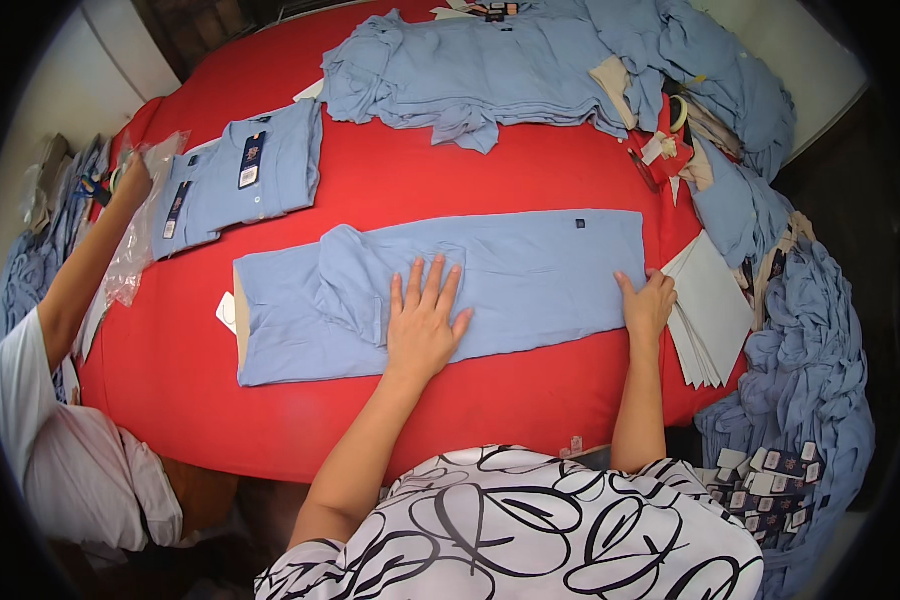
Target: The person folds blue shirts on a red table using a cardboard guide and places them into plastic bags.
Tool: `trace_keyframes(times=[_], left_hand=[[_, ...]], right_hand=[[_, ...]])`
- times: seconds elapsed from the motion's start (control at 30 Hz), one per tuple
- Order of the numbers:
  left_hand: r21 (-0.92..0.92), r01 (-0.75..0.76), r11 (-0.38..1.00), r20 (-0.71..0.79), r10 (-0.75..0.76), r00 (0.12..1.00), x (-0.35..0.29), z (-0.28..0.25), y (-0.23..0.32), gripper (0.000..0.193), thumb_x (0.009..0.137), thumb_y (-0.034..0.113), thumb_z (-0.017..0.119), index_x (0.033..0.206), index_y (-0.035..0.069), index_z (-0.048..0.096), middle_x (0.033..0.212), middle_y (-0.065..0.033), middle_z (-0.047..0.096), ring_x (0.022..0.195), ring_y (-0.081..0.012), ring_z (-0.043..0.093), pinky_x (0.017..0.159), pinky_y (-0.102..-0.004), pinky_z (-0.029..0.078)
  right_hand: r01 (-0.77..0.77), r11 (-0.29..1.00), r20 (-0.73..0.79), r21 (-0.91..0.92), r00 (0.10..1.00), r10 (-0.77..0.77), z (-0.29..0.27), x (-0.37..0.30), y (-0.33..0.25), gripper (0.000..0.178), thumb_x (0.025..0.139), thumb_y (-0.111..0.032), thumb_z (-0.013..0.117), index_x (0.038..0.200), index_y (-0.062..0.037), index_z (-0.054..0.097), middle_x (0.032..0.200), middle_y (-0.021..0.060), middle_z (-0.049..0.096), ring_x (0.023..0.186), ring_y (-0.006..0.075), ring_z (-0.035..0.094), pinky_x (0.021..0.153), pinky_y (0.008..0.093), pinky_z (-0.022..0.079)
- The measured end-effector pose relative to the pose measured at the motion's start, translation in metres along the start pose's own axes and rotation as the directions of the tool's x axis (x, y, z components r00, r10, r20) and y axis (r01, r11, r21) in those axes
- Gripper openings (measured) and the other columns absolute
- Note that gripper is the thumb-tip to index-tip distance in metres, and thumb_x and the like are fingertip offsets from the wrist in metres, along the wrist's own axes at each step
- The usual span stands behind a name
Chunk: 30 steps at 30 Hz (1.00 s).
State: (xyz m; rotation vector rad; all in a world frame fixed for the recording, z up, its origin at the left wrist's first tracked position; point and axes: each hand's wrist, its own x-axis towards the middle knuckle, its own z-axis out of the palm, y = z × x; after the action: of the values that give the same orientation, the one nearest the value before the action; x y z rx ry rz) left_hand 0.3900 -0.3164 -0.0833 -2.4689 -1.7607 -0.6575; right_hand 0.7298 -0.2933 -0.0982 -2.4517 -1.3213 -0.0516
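A light blue shirt (530,270) lies folded into a long strip across the red-covered table, a sleeve bunched on top of it. Beige card (241,330) shows along its left end, with a white tag (227,313) beside it. My left hand (425,325) rests flat on the middle of the shirt, fingers spread. At the shirt's right end is my right hand (650,305), its thumb on the cloth and apart from its bent fingers, which reach past the edge. Nearest to that hand, a fanned stack of white sheets (705,310) lies on the right.
Folded blue shirts with dark tags (245,165) lie at the far left, where a co-worker's hand (133,180) is by a clear plastic bag (135,255). Blue shirts (470,75) are piled at the back. More blue garments (810,340) hang at the right; scissors (643,170) lie nearby.
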Motion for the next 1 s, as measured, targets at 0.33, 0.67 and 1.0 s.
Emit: trace_keyframes(times=[0.33,0.67,1.0], left_hand=[[-0.521,0.226,0.823,-0.069,-0.304,0.95,-0.018,-0.027,-0.013,0.039,0.094,0.009,0.051,0.132,0.002,0.054,0.133,-0.0131,0.054,0.129,-0.032,0.044,0.107,-0.0413,0.036],[-0.617,0.175,0.767,-0.162,-0.342,0.926,-0.018,-0.042,-0.013,0.034,0.097,0.007,0.047,0.129,-0.002,0.055,0.123,-0.0198,0.056,0.111,-0.0339,0.056,0.095,-0.0394,0.046],[-0.794,0.415,0.443,0.262,-0.367,0.893,0.041,-0.018,0.056,0.06,0.094,0.04,0.057,0.132,-0.005,0.051,0.121,-0.0197,0.057,0.107,-0.0293,0.059,0.093,-0.0387,0.047]], right_hand=[[0.508,0.715,0.147,0.481,0.757,-0.637,-0.06,-0.047,-0.127,0.049,0.085,-0.023,0.07,0.124,0.0034,0.056,0.119,0.0215,0.062,0.104,0.037,0.062,0.092,0.0402,0.048],[0.306,0.912,0.159,0.274,0.92,-0.357,-0.008,-0.055,-0.099,0.043,0.09,-0.03,0.067,0.115,0.0037,0.057,0.102,0.0172,0.059,0.095,0.0295,0.06,0.082,0.0377,0.049],[-0.109,0.405,0.366,0.908,0.678,-0.638,-0.039,-0.071,-0.122,0.032,0.088,-0.017,0.067,0.115,-0.0011,0.059,0.11,0.0086,0.064,0.102,0.0174,0.061,0.089,0.0318,0.048]])
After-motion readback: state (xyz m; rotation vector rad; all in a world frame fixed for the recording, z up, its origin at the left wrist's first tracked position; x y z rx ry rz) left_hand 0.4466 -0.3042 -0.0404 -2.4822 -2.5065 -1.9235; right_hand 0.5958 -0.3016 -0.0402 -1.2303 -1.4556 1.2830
